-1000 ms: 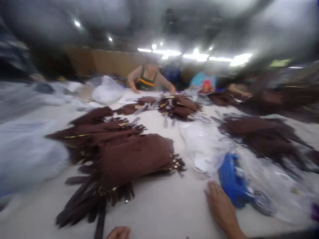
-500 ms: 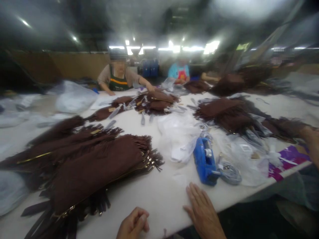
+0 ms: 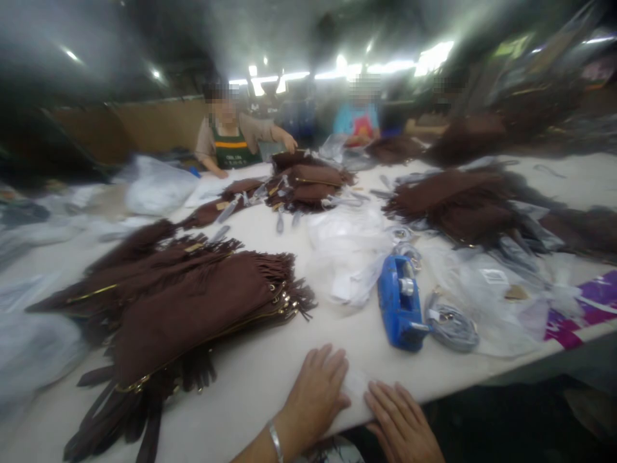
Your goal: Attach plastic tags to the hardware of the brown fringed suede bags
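Note:
My left hand (image 3: 314, 390) lies on the white table (image 3: 250, 392) near its front edge, fingers stretched out, a silver bracelet at the wrist. To its right, my right hand (image 3: 403, 418) rests at the table edge with fingers straight and close together. Between the two hands shows a small pale, see-through piece (image 3: 355, 383), too blurred to name. Both hands seem to touch its sides, but I cannot tell whether either presses on it. A blue tape dispenser (image 3: 401, 305) stands just beyond them, with a coiled grey strap (image 3: 453, 326) at its right.
At left, a stack of brown fringed bags (image 3: 193, 315) covers much of the table. Further brown bags (image 3: 308, 183) lie across the middle. Clear plastic bags (image 3: 349, 254) are heaped behind the dispenser. A co-worker in a dark apron (image 3: 234, 148) reaches over the far side.
My left hand has moved right and forward, its curled fingers now stretched out. My right hand has shifted slightly. The co-worker's reaching hand has risen with a brown item. The view has shifted a little.

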`<state>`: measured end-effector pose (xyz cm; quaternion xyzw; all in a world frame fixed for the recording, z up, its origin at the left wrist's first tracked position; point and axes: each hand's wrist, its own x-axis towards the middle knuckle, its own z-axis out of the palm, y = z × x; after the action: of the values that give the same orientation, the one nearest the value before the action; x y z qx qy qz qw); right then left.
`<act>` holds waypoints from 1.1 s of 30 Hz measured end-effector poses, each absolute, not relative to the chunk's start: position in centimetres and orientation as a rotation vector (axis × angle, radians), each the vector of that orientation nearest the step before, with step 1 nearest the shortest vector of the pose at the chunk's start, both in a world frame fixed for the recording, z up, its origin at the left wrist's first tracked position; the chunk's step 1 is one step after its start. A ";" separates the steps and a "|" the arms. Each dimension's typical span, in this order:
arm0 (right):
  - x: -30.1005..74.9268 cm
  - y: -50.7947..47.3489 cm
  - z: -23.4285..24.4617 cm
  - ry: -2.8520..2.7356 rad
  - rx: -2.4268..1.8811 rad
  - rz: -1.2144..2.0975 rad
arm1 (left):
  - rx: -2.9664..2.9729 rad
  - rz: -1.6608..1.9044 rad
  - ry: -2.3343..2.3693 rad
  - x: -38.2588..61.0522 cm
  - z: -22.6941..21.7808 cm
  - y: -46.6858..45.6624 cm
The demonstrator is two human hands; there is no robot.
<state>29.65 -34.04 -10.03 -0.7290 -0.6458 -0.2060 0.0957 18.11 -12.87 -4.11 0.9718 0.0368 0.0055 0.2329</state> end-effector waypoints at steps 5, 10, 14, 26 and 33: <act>29.9 -34.5 -10.7 -1.888 -2.158 -0.525 | 2.678 -0.002 0.089 15.4 -4.1 -13.3; 30.3 -34.3 -9.6 -1.948 -1.911 -0.527 | 2.717 0.019 0.052 13.6 -4.5 -13.8; 29.2 -32.5 -6.5 -1.802 -1.850 -0.348 | 2.648 0.076 0.088 12.2 -3.8 -13.8; 24.7 -21.4 2.3 -1.383 -1.728 0.840 | 1.671 0.199 0.709 7.3 2.6 -9.8; 19.2 -16.3 0.5 -1.035 -1.362 1.329 | 1.479 0.442 0.867 2.0 2.7 -7.5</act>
<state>19.23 -16.27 0.54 -0.5555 -0.4219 0.5421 0.4684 2.03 -7.46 2.73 0.6466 0.3790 0.1931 0.6332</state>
